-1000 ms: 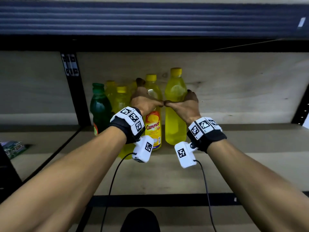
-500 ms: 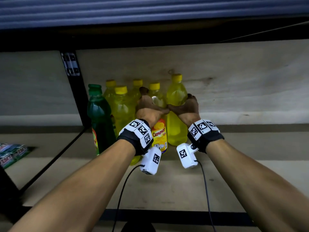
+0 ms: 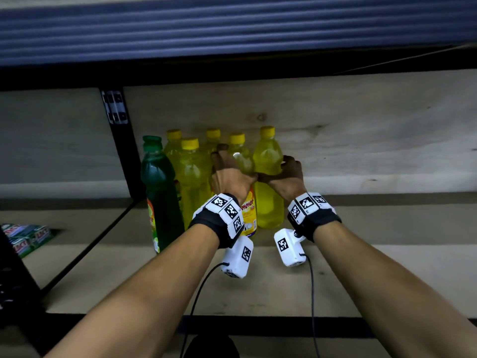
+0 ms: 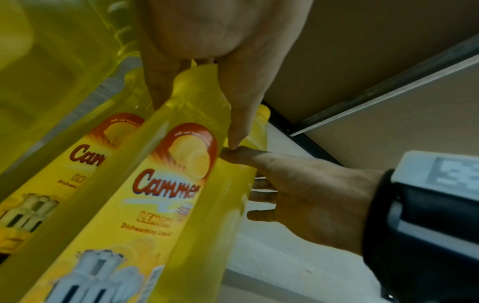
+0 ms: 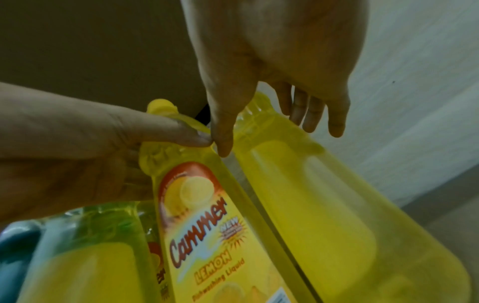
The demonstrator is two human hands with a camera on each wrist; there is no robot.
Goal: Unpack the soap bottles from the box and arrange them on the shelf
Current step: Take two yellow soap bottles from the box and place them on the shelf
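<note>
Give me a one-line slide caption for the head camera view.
Left hand and right hand each grip a yellow soap bottle beside a green bottle on the shelf.

Both hands on yellow bottles

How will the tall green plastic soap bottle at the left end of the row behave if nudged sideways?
The tall green plastic soap bottle looks full, so probably heavy for its size and stiff. Tall on a narrow base, it may tip rather than slide if pushed high. The yellow bottle close on its right would likely stop a fall that way.
</note>
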